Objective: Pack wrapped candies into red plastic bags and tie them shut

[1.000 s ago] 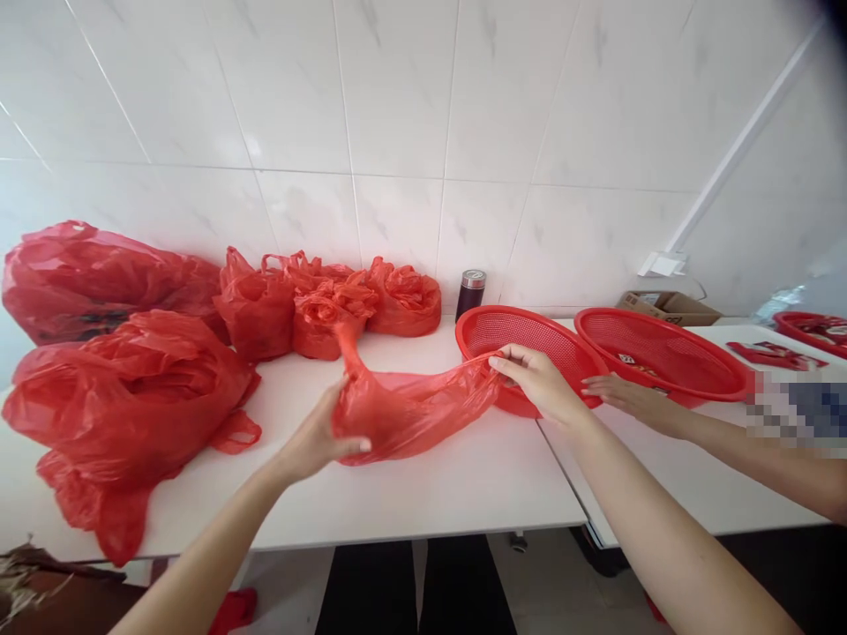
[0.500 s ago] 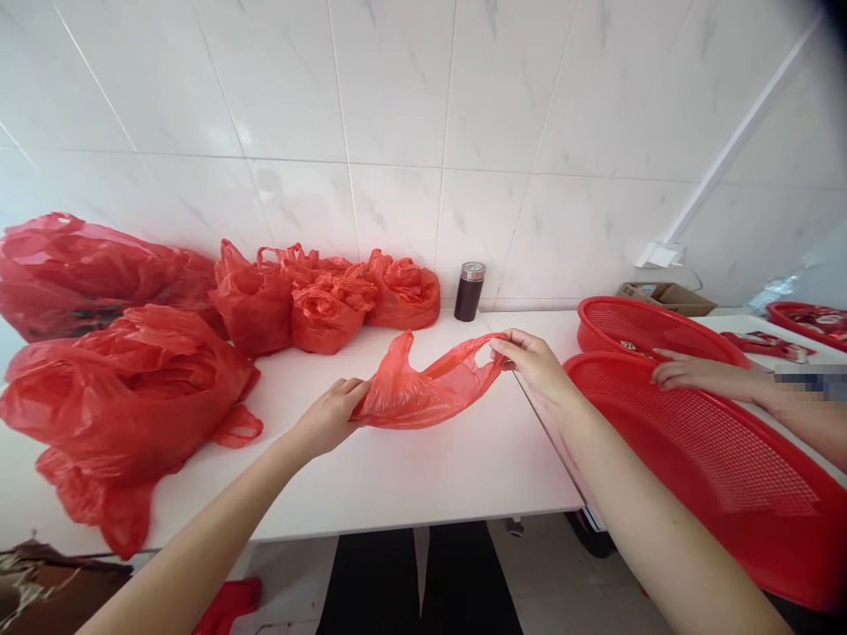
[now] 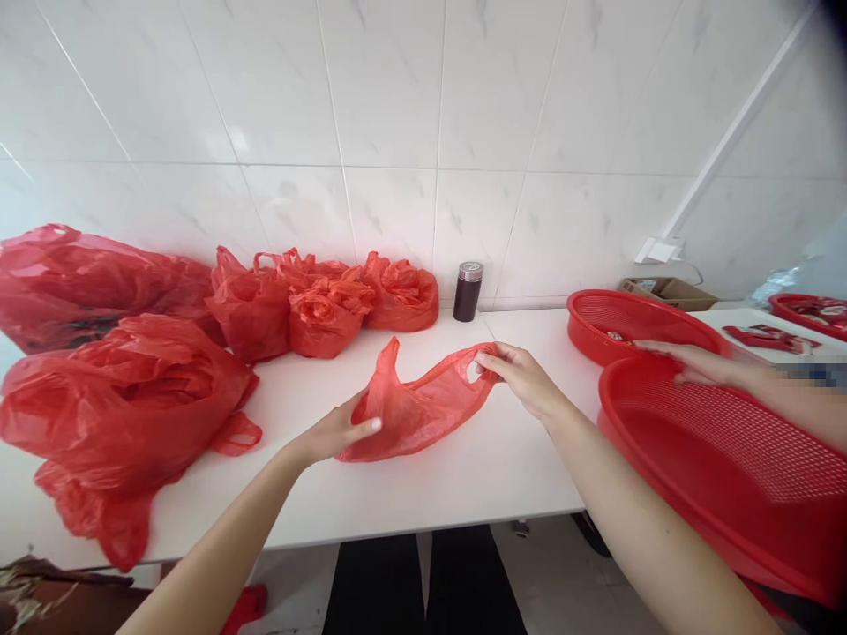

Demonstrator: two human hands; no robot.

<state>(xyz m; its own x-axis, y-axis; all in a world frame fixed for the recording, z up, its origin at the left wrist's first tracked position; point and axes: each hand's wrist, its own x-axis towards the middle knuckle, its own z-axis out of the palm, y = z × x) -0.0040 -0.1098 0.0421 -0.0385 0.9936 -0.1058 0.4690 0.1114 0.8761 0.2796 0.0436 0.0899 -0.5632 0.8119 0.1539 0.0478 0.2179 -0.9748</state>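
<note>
A thin red plastic bag (image 3: 423,410) is stretched above the white table (image 3: 397,494) between my two hands. My right hand (image 3: 520,375) pinches it at a handle loop on its right end. At the bag's left side, my left hand (image 3: 337,428) has its thumb across the front and its fingers behind the plastic, partly hidden. The other handle of the bag sticks up near my left hand. No contents show through the bag.
Filled red bags (image 3: 125,388) crowd the table's left side, with smaller tied ones (image 3: 327,313) along the wall. A dark flask (image 3: 468,291) stands behind. Right are red mesh baskets (image 3: 701,529), a co-worker's hand (image 3: 701,362) and a cardboard box (image 3: 671,293).
The bag has come lower and a bit left, with my hands. My left thumb has moved out across its front. The near red basket has shifted right, away from the far one.
</note>
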